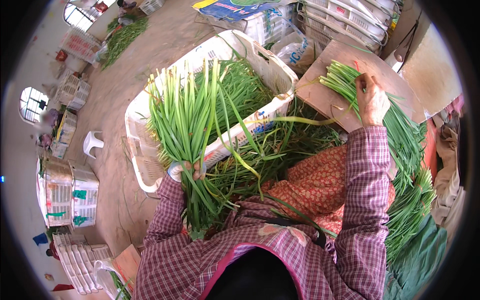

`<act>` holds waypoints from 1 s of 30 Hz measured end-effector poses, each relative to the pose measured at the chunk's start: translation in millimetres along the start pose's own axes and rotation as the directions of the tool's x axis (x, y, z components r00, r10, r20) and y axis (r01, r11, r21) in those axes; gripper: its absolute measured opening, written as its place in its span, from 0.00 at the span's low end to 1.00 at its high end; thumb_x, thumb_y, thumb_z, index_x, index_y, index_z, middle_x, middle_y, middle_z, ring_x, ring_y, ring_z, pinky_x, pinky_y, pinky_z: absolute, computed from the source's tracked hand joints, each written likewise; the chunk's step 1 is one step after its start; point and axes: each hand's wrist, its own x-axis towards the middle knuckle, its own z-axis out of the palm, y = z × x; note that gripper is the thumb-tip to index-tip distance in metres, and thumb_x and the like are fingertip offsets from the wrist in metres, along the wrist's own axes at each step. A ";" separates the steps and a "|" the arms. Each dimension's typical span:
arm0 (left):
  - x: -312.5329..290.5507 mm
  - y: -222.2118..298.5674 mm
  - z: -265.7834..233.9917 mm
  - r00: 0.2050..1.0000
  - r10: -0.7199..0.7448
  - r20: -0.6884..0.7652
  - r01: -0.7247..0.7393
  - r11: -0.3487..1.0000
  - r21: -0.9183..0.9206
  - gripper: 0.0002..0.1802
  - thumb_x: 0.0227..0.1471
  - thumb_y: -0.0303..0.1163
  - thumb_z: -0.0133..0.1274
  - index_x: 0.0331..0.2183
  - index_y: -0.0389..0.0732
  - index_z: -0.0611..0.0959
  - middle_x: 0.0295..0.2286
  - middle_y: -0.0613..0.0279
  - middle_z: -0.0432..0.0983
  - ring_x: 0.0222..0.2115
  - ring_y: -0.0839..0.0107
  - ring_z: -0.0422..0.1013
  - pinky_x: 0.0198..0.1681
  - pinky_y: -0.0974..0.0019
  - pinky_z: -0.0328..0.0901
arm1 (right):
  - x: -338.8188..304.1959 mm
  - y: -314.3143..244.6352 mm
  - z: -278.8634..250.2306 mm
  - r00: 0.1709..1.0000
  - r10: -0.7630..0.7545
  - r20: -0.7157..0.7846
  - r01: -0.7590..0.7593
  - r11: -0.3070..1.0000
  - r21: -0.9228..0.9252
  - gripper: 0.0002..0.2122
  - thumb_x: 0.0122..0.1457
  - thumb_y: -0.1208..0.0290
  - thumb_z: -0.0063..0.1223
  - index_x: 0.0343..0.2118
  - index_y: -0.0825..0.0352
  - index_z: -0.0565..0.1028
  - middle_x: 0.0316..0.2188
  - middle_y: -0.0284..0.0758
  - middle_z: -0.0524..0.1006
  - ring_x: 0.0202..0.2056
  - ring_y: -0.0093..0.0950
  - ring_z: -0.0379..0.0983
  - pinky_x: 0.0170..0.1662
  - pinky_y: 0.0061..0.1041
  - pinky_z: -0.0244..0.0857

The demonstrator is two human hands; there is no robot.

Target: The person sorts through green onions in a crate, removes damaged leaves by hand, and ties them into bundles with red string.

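Note:
My left hand [187,171], partly in a pale covering, is closed around a thick bunch of garlic chives [187,115]. Its pale stem ends fan out upward over a white plastic crate [210,156], and the leaf tips hang below my grip. On the right, my right hand [372,97] is held over a brown board [322,97] with its fingers curled together. Whatever they pinch, if anything, is hidden. Beneath and beside that hand lies another chive bunch [342,82], stem ends on the board, leaves trailing to the right. More chives [235,80] fill the crate.
Loose, partly yellowed leaves [285,145] are heaped between the crate and my lap. More chives [412,205] lie at my right side. White crates [345,22] are stacked behind the board. A white stool [92,143] stands left on the floor. Other people sit far left.

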 end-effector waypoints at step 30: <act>30.6 -20.9 -0.9 0.935 -0.196 0.295 0.208 0.978 -0.011 0.46 0.50 0.29 0.53 0.61 0.52 0.42 0.36 0.53 0.71 0.29 0.62 0.70 0.33 0.55 0.66 | -28.2 -161.2 -11.4 0.895 -0.440 0.068 0.254 0.630 0.734 0.07 0.43 0.66 0.58 0.23 0.61 0.74 0.43 0.34 0.70 0.48 0.38 0.61 0.50 0.39 0.55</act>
